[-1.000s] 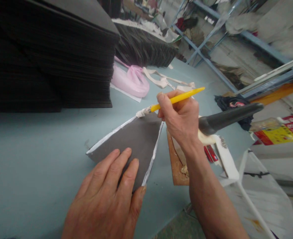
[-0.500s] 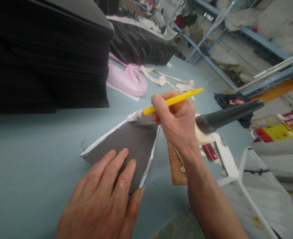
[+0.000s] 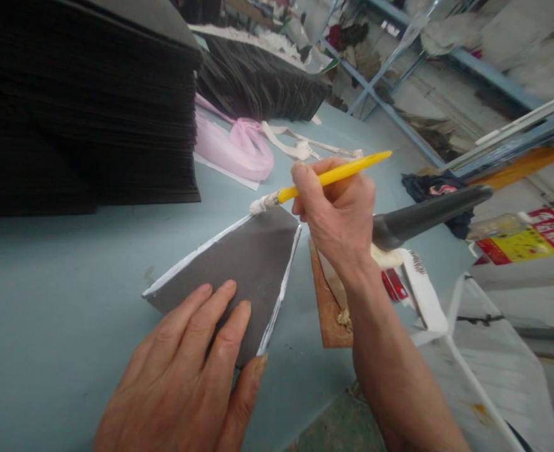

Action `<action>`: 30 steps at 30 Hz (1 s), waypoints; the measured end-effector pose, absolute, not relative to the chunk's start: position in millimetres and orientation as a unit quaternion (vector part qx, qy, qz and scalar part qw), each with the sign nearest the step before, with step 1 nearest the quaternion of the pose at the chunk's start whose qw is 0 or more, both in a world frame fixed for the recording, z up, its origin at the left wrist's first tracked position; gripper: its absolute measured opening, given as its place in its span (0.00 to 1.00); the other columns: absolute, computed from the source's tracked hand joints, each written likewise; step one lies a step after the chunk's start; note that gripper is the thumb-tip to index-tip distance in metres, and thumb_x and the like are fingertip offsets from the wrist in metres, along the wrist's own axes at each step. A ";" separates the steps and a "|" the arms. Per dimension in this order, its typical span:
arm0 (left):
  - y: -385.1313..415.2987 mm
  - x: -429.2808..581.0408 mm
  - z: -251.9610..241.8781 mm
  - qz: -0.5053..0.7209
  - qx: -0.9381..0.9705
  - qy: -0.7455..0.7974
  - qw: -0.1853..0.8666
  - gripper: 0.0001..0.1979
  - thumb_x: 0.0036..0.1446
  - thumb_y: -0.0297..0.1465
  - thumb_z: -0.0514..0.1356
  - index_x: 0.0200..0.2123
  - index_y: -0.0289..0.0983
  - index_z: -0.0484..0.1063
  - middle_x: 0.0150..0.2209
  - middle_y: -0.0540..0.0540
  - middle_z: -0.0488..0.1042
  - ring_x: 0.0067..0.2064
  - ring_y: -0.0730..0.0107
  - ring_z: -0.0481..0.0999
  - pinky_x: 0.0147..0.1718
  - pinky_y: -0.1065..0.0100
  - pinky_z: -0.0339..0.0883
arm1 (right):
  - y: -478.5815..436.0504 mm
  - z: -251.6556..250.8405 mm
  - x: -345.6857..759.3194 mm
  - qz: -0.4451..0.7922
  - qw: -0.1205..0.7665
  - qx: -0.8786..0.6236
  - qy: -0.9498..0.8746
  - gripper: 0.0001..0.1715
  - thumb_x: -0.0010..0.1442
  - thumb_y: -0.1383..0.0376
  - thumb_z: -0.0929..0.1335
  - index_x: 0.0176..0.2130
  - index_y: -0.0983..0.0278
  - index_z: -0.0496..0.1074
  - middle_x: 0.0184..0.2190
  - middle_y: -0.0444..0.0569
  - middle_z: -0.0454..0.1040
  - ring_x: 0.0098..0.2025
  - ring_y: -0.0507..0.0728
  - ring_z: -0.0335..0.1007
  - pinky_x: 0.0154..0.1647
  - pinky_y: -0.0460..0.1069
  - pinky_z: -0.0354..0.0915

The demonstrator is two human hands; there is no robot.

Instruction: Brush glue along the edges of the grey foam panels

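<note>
My left hand (image 3: 173,370) lies flat with its fingers spread, pressing on a dark grey sheet of card or foam (image 3: 225,263). White glue runs along two edges of that sheet. My right hand (image 3: 338,220) pinches a yellow-handled brush (image 3: 333,179), its white-coated bristles (image 3: 265,202) at the sheet's upper corner. Just beyond that hand, a black tapered handle (image 3: 428,216) sticks out of something pale and partly hidden. Under my right wrist lies a brown wooden board (image 3: 328,307) smeared with pale paste.
A tall stack of black sheets (image 3: 83,113) stands on the pale blue table (image 3: 70,314) at left, with another black stack (image 3: 258,81) behind. Pink ribbon (image 3: 234,150) and cream strips (image 3: 296,141) lie beyond. Blue metal shelving (image 3: 380,88) stands past the table edge.
The whole scene has drifted slightly left in view. My hands and the sheet keep their relation, with the brush still at the sheet's upper corner.
</note>
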State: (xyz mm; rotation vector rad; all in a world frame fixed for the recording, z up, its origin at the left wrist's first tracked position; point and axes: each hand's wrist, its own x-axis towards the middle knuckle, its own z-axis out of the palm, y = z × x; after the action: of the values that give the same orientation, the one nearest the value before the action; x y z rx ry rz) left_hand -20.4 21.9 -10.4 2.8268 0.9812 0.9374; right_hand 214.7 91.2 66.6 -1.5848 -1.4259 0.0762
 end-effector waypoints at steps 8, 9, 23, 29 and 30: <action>22.8 -20.4 -8.7 0.304 0.900 0.313 0.014 0.21 0.72 0.38 0.54 0.60 0.33 0.73 0.63 0.36 0.77 0.63 0.45 0.71 0.55 0.51 0.64 | 96.1 60.7 229.5 0.016 0.467 -0.658 -0.590 0.20 0.72 0.52 0.70 0.33 0.61 0.73 0.20 0.38 0.68 0.22 0.48 0.69 0.26 0.45 0.68; 23.4 -19.5 -8.2 0.309 0.897 0.315 0.015 0.20 0.72 0.37 0.54 0.60 0.33 0.73 0.62 0.36 0.77 0.63 0.45 0.71 0.55 0.51 0.64 | 97.8 60.5 232.3 0.013 0.466 -0.660 -0.589 0.20 0.71 0.51 0.70 0.33 0.61 0.73 0.20 0.38 0.69 0.23 0.48 0.69 0.27 0.46 0.68; 19.1 -20.8 -11.2 0.296 0.898 0.323 0.028 0.23 0.72 0.39 0.56 0.63 0.33 0.72 0.67 0.37 0.74 0.67 0.44 0.69 0.60 0.49 0.64 | 96.3 66.5 251.3 -0.059 0.479 -0.665 -0.570 0.21 0.70 0.49 0.71 0.32 0.61 0.73 0.19 0.37 0.71 0.20 0.48 0.66 0.27 0.46 0.68; 14.5 -15.5 0.5 0.295 0.887 0.354 0.046 0.19 0.72 0.36 0.54 0.59 0.35 0.75 0.63 0.39 0.78 0.64 0.46 0.75 0.57 0.48 0.74 | 77.3 72.2 210.7 0.013 0.544 -0.628 -0.556 0.23 0.68 0.47 0.72 0.31 0.61 0.72 0.19 0.37 0.71 0.20 0.48 0.67 0.24 0.45 0.68; 13.6 -14.2 2.4 0.300 0.882 0.360 0.051 0.18 0.73 0.35 0.53 0.58 0.35 0.76 0.63 0.39 0.79 0.64 0.45 0.76 0.57 0.47 0.75 | 71.9 73.6 200.5 0.028 0.551 -0.626 -0.551 0.23 0.68 0.47 0.73 0.31 0.61 0.72 0.18 0.37 0.70 0.19 0.48 0.66 0.23 0.45 0.67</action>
State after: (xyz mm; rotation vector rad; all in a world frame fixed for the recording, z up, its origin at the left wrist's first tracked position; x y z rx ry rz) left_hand -14.2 13.6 2.4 2.6843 1.0960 0.9122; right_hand 200.5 71.9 73.6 -1.4804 -1.3031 0.0660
